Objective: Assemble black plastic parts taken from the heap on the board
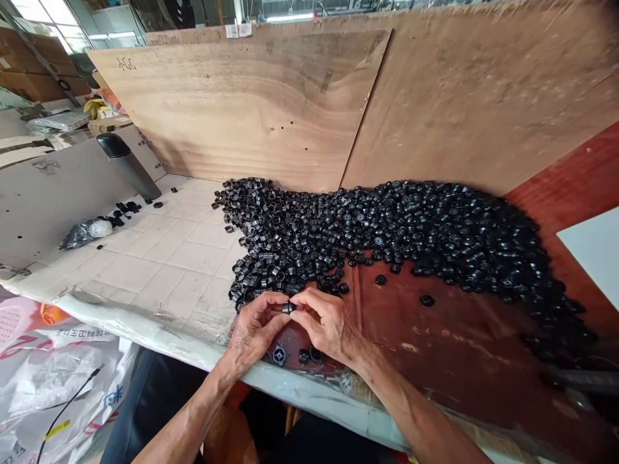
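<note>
Work best stays low over the one counter [464, 361], clear of the single heap of black plastic fittings [377, 225] across centre and right, too many to count. Two hands, left hand [258, 322] and right hand [326, 319], above at least three loose fittings [279, 354], clamp their grips on one small cylindrical fitting [289, 308] at lower centre; ideally both press evenly, keeping it square.

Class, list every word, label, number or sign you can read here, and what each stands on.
"GG", apparently, after an unclear mark: handwritten on the wooden board.
"饲料卫生标", probably: small print on the white sack.
"料", perhaps: blue character, same sack.
Red sack lettering: too crumpled to read.
Two white tags above the board: too small to read.
</note>
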The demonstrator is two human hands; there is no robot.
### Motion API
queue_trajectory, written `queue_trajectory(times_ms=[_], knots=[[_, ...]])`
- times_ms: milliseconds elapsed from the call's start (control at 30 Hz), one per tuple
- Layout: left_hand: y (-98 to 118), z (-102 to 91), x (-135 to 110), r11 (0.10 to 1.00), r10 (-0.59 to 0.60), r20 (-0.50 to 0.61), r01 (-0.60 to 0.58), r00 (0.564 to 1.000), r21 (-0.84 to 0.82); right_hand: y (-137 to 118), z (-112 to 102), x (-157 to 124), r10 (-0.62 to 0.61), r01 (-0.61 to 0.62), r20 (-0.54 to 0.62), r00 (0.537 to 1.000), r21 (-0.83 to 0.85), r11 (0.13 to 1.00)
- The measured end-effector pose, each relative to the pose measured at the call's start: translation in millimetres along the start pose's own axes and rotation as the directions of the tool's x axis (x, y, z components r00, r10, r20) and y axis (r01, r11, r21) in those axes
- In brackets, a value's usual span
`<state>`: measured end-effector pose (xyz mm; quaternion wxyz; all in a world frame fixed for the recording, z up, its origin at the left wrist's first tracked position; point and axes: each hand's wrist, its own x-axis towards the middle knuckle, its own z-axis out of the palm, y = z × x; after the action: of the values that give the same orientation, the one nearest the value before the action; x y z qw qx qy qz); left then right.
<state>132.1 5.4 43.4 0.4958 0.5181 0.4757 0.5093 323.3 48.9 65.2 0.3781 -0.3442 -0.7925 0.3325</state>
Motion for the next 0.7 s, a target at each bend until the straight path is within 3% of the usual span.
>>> queue_trajectory(times_ms=[133, 200, 367, 500, 633, 700], knots=[[-4.9, -2.5, -0.2, 0.977, 0.108, 0.01, -0.108, 0.994, 0.185, -3.0, 4.3, -0.5, 0.217, -0.217, 0.0, 0.976, 0.008, 0.976], [-3.8, -1.7, -0.1, 0.973, 0.112, 0.009, -0.111, 0.994, 0.205, -4.4, 3.7, -0.2, 0.267, -0.267, 0.002, 0.964, 0.031, 0.963], [4.1, 2.2, 0.4, 0.998, -0.013, -0.067, 0.017, 0.998, 0.058, -2.5, 0.6, 0.5, 0.065, -0.064, -0.027, 0.998, 0.039, 0.997], [7.1, 2.8, 0.8, 0.999, -0.031, -0.071, 0.033, 0.997, 0.021, 0.4, 0.1, 0.5, 0.075, -0.074, -0.02, 0.997, 0.015, 0.997], [4.0, 2.2, 0.7, 0.998, -0.048, -0.038, 0.049, 0.998, 0.026, 0.4, -0.2, 0.2, 0.009, -0.009, -0.028, 1.0, 0.002, 1.0], [-0.1, 1.3, 0.5, 0.997, -0.038, -0.03, 0.04, 0.999, 0.067, 0.5, 2.4, -0.4, 0.048, -0.047, -0.031, 0.998, 0.011, 0.999]])
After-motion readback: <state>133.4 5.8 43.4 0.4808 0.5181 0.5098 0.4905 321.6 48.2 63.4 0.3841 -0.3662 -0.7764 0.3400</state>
